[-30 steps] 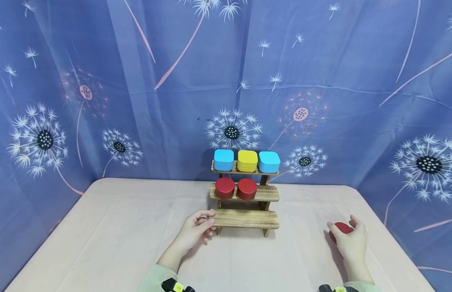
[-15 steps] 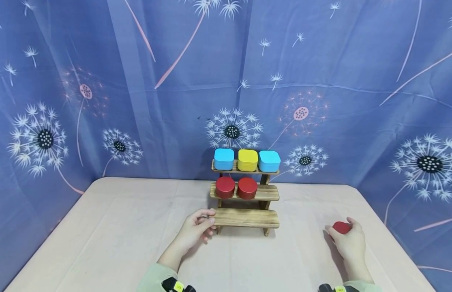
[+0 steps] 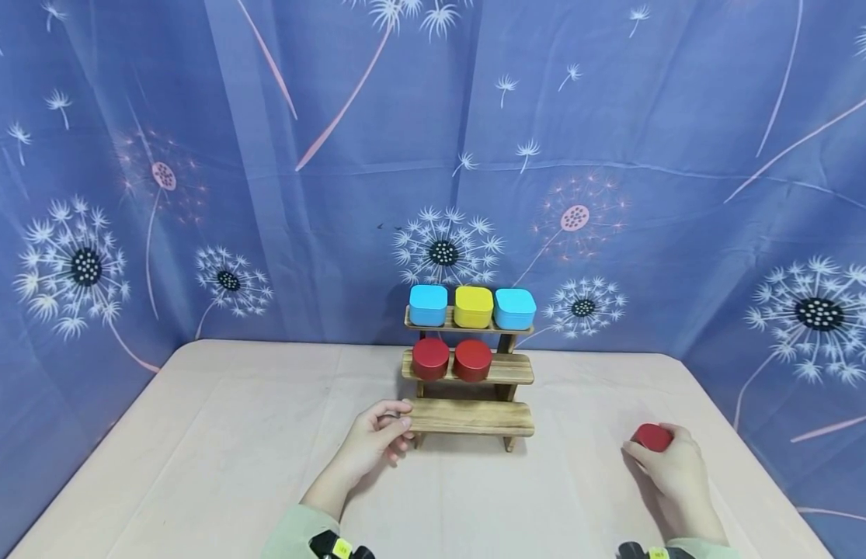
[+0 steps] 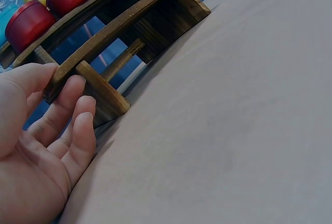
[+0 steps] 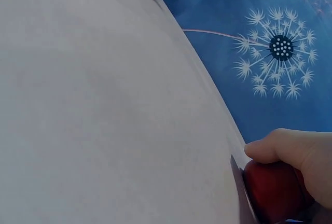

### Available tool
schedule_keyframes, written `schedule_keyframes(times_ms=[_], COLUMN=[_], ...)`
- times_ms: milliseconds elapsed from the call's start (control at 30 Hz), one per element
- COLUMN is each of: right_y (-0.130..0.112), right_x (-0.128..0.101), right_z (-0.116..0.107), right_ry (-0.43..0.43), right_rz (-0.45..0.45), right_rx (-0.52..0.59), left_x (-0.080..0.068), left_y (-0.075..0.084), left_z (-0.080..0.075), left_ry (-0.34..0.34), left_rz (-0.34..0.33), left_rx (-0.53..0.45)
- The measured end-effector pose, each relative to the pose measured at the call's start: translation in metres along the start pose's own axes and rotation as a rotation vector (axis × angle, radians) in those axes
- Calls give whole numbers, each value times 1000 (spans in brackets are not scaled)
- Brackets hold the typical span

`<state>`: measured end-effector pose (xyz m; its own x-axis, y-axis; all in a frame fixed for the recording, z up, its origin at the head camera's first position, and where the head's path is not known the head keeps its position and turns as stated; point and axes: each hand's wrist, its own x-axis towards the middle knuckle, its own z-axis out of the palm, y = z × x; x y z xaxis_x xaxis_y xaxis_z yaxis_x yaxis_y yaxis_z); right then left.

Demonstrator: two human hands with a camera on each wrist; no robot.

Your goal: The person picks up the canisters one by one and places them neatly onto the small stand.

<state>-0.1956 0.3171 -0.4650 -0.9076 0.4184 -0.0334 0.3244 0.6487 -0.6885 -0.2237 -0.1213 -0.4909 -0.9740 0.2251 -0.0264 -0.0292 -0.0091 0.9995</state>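
A three-tier wooden display stand [image 3: 474,419] stands on the table in the head view. My left hand [image 3: 368,444] pinches the left end of its lowest shelf between thumb and index finger, and the other fingers curl loosely below, as the left wrist view shows. Off to the right, my right hand [image 3: 677,470] grips a round red tin [image 3: 652,438] with the thumb on its near left side. In the right wrist view that red tin [image 5: 275,190] is low over or on the cloth; its underside is hidden.
Two round red tins [image 3: 430,359] sit on the middle shelf's left and centre. On the top shelf are a blue box [image 3: 429,305], a yellow box [image 3: 473,307] and another blue box [image 3: 515,309]. A blue dandelion-print curtain [image 3: 335,233] hangs behind the cloth-covered table [image 3: 230,435].
My right hand has drawn its fingers in around the red tin, which has shifted slightly and shows more of its side. The left hand and the stand have stayed put.
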Motion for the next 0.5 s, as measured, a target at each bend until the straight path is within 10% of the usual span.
schedule_keyframes(times_ms=[500], right_y=[-1], right_x=[0], right_z=[3], right_ry=[9], right_rz=[31], right_rx=[6], left_x=[-1], left_y=[1], left_z=[1], left_ry=[10], left_rz=[2], left_rx=[18])
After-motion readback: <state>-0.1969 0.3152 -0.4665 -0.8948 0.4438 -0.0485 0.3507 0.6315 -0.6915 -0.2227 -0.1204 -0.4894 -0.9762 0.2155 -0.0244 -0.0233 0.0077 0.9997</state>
